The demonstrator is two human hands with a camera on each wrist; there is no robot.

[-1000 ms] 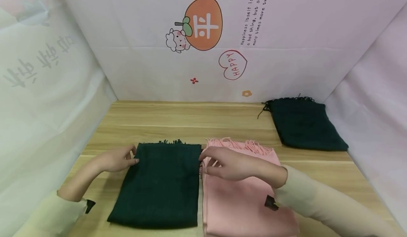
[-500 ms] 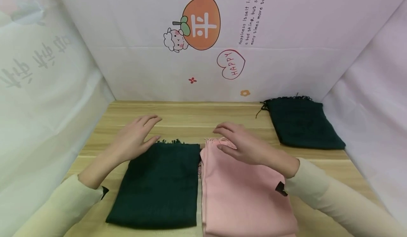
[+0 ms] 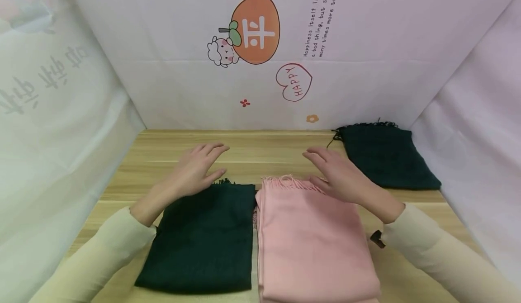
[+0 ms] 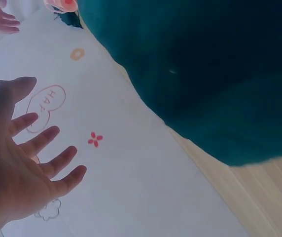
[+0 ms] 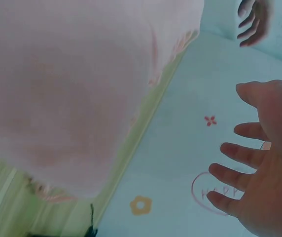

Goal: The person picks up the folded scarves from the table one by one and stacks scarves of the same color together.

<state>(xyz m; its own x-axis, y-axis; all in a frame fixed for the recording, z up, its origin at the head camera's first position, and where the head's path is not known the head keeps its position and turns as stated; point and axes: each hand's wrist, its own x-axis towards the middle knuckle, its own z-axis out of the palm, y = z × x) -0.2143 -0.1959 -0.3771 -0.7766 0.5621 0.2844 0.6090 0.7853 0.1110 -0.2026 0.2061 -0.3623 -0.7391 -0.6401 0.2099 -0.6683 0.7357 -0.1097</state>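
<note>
Both hands hover apart over the far ends of two folded cloths, fingers spread and holding nothing. My left hand (image 3: 194, 169) is above the upper left corner of a dark green fringed scarf (image 3: 207, 239), folded into a rectangle. Beside it on the right lies a folded pink scarf (image 3: 313, 244), its fringe pointing away from me. My right hand (image 3: 339, 174) is over the pink scarf's upper right corner. In the left wrist view the palm of the left hand (image 4: 25, 163) shows, fingers loosely extended; the right wrist view shows the right hand (image 5: 266, 163) likewise.
Another dark green fringed scarf (image 3: 388, 158) lies folded at the back right of the wooden table (image 3: 244, 153). White printed sheets form a back wall (image 3: 183, 95) and two side walls. Between the front scarves runs a narrow gap with a pale cloth edge (image 3: 255, 267).
The left hand has left the green scarf's left edge and moved up and right. The right hand has left the inner edge of the pink scarf and moved up and right. The scarves stay put.
</note>
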